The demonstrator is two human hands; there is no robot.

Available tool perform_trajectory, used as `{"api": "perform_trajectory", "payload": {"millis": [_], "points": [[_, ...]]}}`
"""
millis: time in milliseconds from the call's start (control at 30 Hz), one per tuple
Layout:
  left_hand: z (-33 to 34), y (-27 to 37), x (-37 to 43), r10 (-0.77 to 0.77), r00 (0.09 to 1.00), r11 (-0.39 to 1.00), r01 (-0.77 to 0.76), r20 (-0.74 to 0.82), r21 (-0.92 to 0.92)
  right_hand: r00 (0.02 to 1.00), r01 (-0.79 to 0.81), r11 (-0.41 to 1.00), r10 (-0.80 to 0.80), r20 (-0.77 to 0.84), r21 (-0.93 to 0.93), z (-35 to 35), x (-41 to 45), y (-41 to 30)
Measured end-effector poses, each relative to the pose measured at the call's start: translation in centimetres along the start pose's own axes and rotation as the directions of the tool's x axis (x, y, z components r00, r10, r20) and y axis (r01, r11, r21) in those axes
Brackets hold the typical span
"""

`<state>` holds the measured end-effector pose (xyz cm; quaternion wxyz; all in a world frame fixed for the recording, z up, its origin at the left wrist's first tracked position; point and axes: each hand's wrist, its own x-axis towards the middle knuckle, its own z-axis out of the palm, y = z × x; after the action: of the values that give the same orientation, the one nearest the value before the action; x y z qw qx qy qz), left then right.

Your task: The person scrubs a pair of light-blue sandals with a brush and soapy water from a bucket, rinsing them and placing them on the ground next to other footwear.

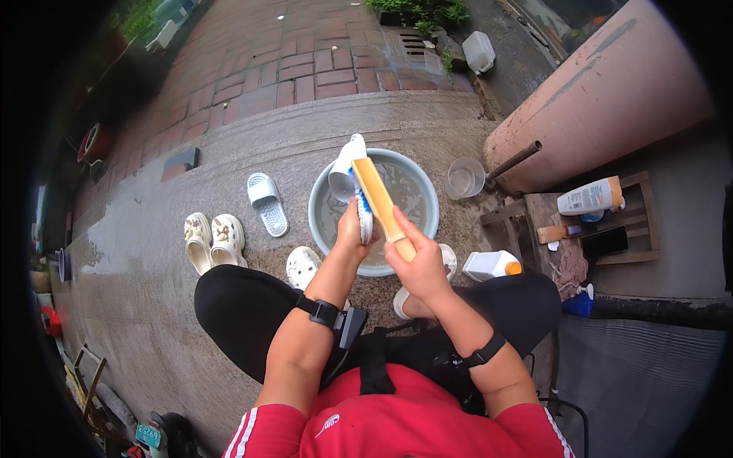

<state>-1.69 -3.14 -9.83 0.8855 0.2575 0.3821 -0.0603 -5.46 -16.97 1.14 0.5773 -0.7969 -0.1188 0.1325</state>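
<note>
My left hand (pixel 354 229) grips a white slide sandal (pixel 349 157) by one end, tilted on its side above a grey-blue basin (pixel 430 229). My right hand (pixel 418 257) holds the yellow handle of a scrubbing brush (pixel 378 194). Its blue and white bristles press against the sandal's footbed. Cloudy water (pixel 404 189) fills part of the basin below. The matching white slide (pixel 268 205) lies on the stone floor to the left of the basin.
White clogs with charms (pixel 228 237) stand at the left. A clear plastic tub (pixel 464 178) and a white jug with an orange cap (pixel 491 266) are at the right. A wooden stool (pixel 538 206) carries a bottle (pixel 590 196), a brush (pixel 558 232) and a cloth (pixel 570 266). A pink pillar (pixel 601 91) rises behind.
</note>
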Motion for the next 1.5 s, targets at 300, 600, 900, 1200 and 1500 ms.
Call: {"api": "perform_trajectory", "payload": {"millis": [300,600,900,1200,1500], "points": [[0.6,0.8,-3.0,-0.229,0.762,0.888,0.419,0.606,-0.192,0.962,-0.133,0.733,0.258,-0.092,0.667,-2.5,1.7,2.0],[-0.2,1.2,-3.2,-0.075,0.669,0.935,0.305,0.74,-0.181,0.951,-0.138,0.65,0.299,-0.084,0.748,-2.6,1.5,0.8],[-7.7,-3.0,6.7,-0.096,0.994,0.973,0.103,-0.042,0.205,0.924,-0.138,0.587,0.367,-0.11,0.798,-2.8,1.8,-0.5],[-8.8,-7.0,10.0,0.473,0.827,0.288,0.18,-0.303,0.941,0.904,-0.189,0.6,0.415,-0.101,0.777,-2.6,2.5,0.8],[-5.4,-7.8,7.2,0.849,0.511,-0.013,0.267,-0.131,0.964,0.863,-0.264,0.57,0.499,-0.072,0.778,-2.6,3.1,-0.1]]}}
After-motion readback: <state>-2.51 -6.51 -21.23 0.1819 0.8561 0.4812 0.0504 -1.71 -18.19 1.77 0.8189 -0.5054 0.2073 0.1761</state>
